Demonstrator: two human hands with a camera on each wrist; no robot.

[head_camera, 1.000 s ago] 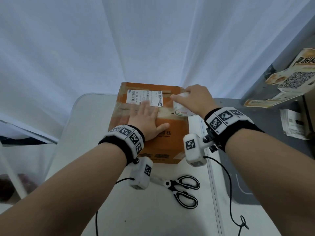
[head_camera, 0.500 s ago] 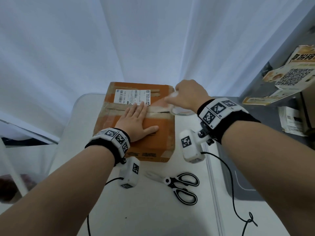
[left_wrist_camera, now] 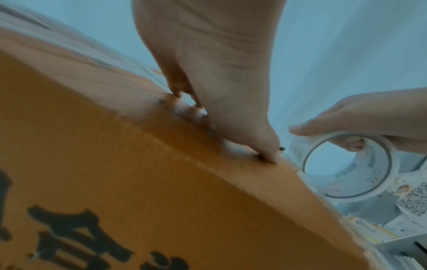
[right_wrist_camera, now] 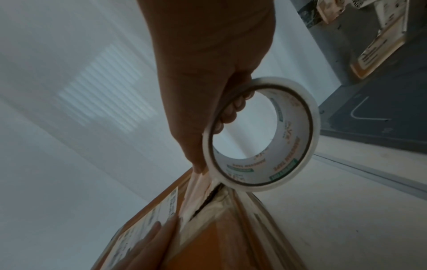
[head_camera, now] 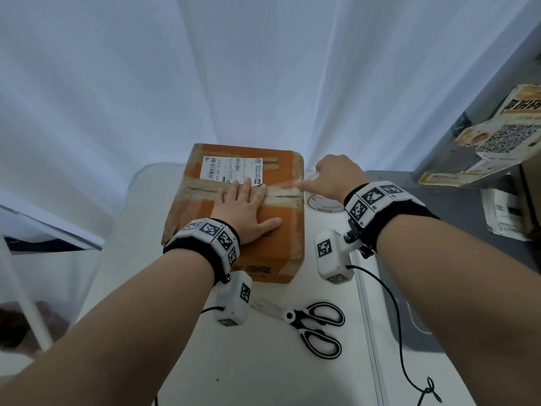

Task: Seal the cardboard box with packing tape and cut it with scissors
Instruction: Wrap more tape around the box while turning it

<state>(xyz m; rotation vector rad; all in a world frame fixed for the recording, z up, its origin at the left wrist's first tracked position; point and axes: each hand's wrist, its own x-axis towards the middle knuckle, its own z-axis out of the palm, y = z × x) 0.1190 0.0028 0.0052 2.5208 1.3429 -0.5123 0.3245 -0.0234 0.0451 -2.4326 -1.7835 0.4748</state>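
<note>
An orange cardboard box [head_camera: 281, 230] with a white shipping label [head_camera: 231, 168] stands on the white table [head_camera: 263, 361]. My left hand [head_camera: 248, 206] lies flat on its top, fingers straight across the centre seam [left_wrist_camera: 161, 102]. My right hand [head_camera: 330, 180] grips a roll of clear packing tape [head_camera: 325, 203] just past the box's right edge, fingers curled through its core [right_wrist_camera: 261, 135]. A strip of tape [head_camera: 285, 186] runs from the roll along the seam to my left fingers. Black-and-white scissors [head_camera: 316, 323] lie closed on the table in front of the box.
A white curtain [head_camera: 263, 68] hangs behind the table. A grey surface [head_camera: 468, 230] adjoins on the right, with printed cartons [head_camera: 503, 133] and papers [head_camera: 506, 212]. Wrist camera cables [head_camera: 398, 332] trail over the table's right side.
My right hand has pulled the roll rightward off the box top and past its right edge, drawing tape out along the seam. My left hand stays flat on the box.
</note>
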